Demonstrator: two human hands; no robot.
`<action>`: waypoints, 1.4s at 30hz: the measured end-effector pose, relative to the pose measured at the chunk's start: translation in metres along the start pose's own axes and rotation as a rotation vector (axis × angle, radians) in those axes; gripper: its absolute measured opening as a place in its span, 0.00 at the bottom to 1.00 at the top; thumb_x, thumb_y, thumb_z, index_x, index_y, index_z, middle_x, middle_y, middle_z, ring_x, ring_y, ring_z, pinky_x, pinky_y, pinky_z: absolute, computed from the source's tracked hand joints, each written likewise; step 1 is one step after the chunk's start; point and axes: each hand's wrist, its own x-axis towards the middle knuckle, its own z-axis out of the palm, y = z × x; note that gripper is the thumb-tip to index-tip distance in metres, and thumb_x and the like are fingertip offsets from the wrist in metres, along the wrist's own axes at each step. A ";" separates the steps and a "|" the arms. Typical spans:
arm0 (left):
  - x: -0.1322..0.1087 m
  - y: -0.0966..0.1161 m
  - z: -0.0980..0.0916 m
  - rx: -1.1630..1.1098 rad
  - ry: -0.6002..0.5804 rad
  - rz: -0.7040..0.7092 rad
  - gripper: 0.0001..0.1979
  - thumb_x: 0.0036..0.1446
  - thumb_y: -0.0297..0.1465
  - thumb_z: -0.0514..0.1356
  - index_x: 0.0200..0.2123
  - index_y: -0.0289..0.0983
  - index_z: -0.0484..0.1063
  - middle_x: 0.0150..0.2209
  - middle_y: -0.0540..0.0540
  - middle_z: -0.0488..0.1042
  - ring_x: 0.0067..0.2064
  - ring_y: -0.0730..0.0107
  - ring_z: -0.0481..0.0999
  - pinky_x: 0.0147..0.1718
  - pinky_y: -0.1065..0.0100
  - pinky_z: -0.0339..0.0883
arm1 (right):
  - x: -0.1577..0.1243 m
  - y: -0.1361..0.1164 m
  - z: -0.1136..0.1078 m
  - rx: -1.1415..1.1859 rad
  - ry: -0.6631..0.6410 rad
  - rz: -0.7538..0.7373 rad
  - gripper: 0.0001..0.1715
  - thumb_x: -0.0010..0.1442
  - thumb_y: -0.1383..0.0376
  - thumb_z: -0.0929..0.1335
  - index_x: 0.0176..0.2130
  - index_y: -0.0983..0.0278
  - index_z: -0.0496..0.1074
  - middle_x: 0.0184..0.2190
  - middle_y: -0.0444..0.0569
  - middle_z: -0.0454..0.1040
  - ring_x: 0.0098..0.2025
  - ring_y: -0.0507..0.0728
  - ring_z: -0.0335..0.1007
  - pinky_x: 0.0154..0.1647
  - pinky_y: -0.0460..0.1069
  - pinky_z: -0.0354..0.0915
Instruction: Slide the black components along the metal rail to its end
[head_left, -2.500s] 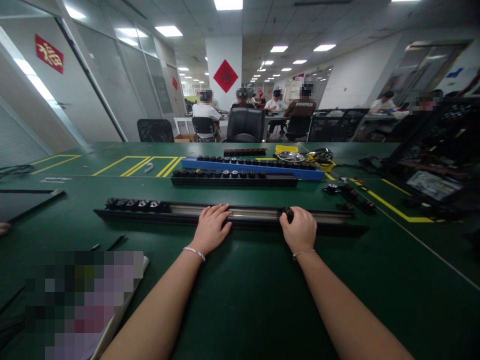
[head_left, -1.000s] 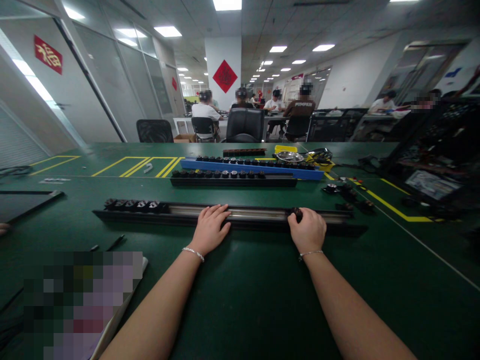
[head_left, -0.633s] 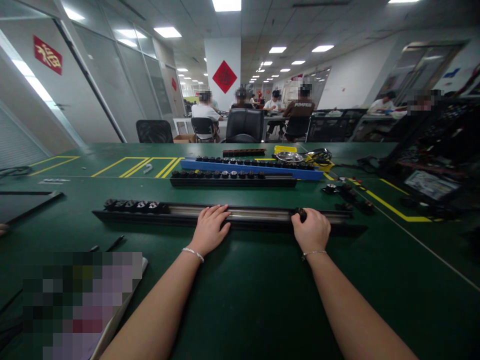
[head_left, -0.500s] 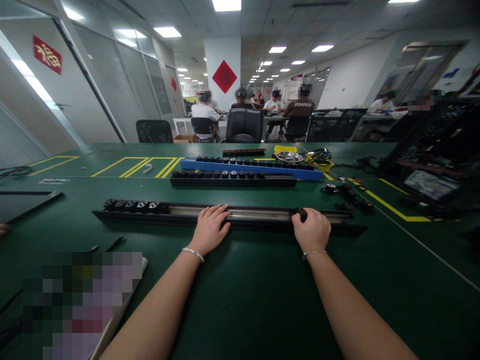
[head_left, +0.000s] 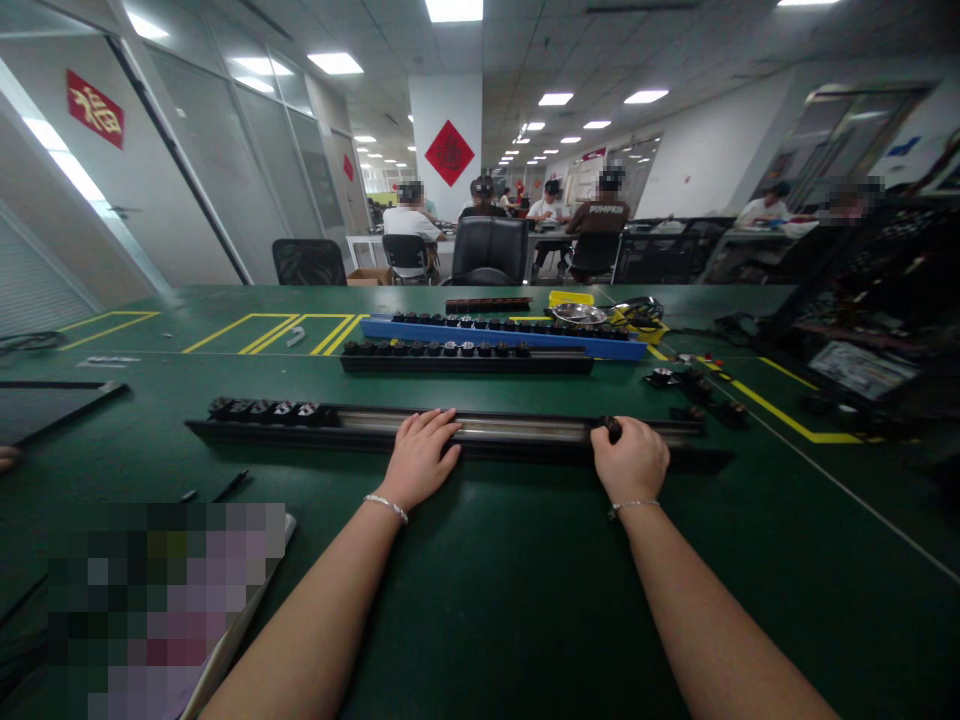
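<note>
A long black power track (head_left: 525, 431) with a shiny metal channel lies across the bench before me. Several black socket modules (head_left: 262, 410) sit in a row in its left end. Flat across the near edge of the track, at about its middle, rests my left hand (head_left: 422, 460), fingers stretched out. My right hand (head_left: 631, 460) is closed around a small black socket module (head_left: 613, 430) over the right part of the channel. The hand covers most of that module, so I cannot tell how it sits in the channel.
Behind lie another black track (head_left: 465, 365) with modules and a blue track (head_left: 622, 350). Loose modules (head_left: 727, 410) are to the right, near a yellow tray (head_left: 571, 299) and a metal dish (head_left: 577, 314). A blurred-out item (head_left: 202, 600) lies front left; a person's fingers (head_left: 7, 458) show at the left edge.
My right hand has slid a little to the right along the track with the module. My left hand and the track have stayed in place.
</note>
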 end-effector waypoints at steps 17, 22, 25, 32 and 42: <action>0.000 0.001 -0.001 -0.004 -0.007 -0.009 0.16 0.60 0.36 0.53 0.50 0.44 0.71 0.59 0.48 0.67 0.61 0.58 0.63 0.60 0.49 0.52 | 0.005 0.012 -0.002 -0.029 0.017 0.029 0.20 0.53 0.60 0.61 0.39 0.68 0.74 0.40 0.59 0.74 0.43 0.64 0.65 0.48 0.58 0.57; 0.000 0.000 0.000 0.004 -0.005 -0.006 0.16 0.60 0.36 0.53 0.51 0.44 0.71 0.59 0.48 0.67 0.61 0.59 0.63 0.59 0.50 0.52 | 0.007 0.014 -0.004 -0.057 0.014 0.051 0.21 0.53 0.60 0.61 0.40 0.69 0.74 0.40 0.58 0.74 0.43 0.64 0.65 0.48 0.57 0.57; 0.000 0.000 0.000 0.008 -0.002 -0.002 0.17 0.60 0.36 0.53 0.51 0.43 0.71 0.59 0.48 0.67 0.61 0.59 0.63 0.59 0.50 0.52 | 0.008 0.014 -0.005 -0.074 0.021 0.071 0.22 0.53 0.61 0.61 0.40 0.70 0.74 0.40 0.59 0.74 0.43 0.64 0.65 0.47 0.57 0.57; 0.000 0.000 0.000 0.008 -0.002 -0.002 0.17 0.60 0.36 0.53 0.51 0.44 0.71 0.59 0.48 0.68 0.60 0.59 0.63 0.60 0.50 0.52 | 0.009 0.016 -0.006 -0.097 0.023 0.093 0.22 0.53 0.61 0.60 0.40 0.69 0.74 0.40 0.58 0.74 0.42 0.62 0.65 0.47 0.55 0.57; 0.000 0.000 0.000 0.012 -0.001 0.000 0.17 0.60 0.36 0.53 0.51 0.43 0.71 0.59 0.48 0.68 0.61 0.59 0.63 0.60 0.51 0.52 | 0.012 0.021 -0.008 -0.095 0.028 0.121 0.23 0.54 0.60 0.60 0.41 0.70 0.74 0.41 0.58 0.74 0.44 0.63 0.65 0.49 0.56 0.56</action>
